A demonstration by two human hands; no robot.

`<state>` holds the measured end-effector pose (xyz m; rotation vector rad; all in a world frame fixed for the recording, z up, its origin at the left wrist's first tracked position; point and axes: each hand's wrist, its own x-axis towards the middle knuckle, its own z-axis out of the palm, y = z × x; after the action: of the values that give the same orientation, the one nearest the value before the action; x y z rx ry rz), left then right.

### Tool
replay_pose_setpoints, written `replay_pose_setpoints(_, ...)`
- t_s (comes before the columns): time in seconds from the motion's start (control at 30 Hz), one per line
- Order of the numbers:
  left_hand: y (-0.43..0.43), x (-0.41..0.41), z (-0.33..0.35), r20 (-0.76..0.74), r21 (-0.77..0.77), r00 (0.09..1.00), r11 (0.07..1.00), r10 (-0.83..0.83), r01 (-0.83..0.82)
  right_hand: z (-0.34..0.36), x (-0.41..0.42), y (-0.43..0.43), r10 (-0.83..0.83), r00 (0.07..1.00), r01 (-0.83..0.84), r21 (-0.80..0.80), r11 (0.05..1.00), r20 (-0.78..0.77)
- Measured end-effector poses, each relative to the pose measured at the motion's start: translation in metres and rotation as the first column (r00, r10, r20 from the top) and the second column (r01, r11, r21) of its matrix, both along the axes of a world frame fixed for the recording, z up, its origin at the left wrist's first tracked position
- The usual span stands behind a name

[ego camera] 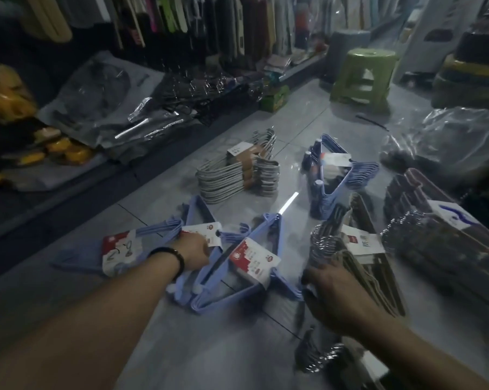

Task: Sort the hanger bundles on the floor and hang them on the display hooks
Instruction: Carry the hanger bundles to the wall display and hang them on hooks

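Bare forearms (97,305), black bracelet (168,256) behind the left hand (194,253) (beaded, glossy)

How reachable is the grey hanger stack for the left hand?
Probably yes: bare floor lies between the left hand and the grey hanger stack, but the hand is gripping blue hangers.

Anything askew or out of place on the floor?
Near blue hanger bundles lie crisscrossed and overlapping, unlike the squared grey stack. A thin dark strip lies loose on the tiles by the green stool. No visible damage.
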<state>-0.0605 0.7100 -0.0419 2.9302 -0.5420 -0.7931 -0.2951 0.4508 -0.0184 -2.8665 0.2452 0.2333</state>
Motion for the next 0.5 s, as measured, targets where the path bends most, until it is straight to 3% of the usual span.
replay_pose_setpoints(0.17, -0.015, -0.011, -0.032, 0.074, -0.139, 0.997, 0.990, -0.002, 0.013, -0.013, 0.047, 0.050, -0.092, 0.969, 0.119, 0.104, 0.987, -0.229)
replay_pose_setpoints(0.33, -0.026, -0.044, -0.068, 0.085, -0.147, 0.996, 0.989, 0.012, 0.001, -0.039, 0.086, 0.045, -0.238, 0.886, 0.239, -0.049, 0.970, -0.398)
replay_pose_setpoints(0.5, -0.033, -0.038, -0.080, 0.063, -0.124, 0.998, 0.992, 0.029, -0.021, -0.055, 0.106, 0.055, -0.384, 0.782, 0.460, 0.041, 0.887, -0.491)
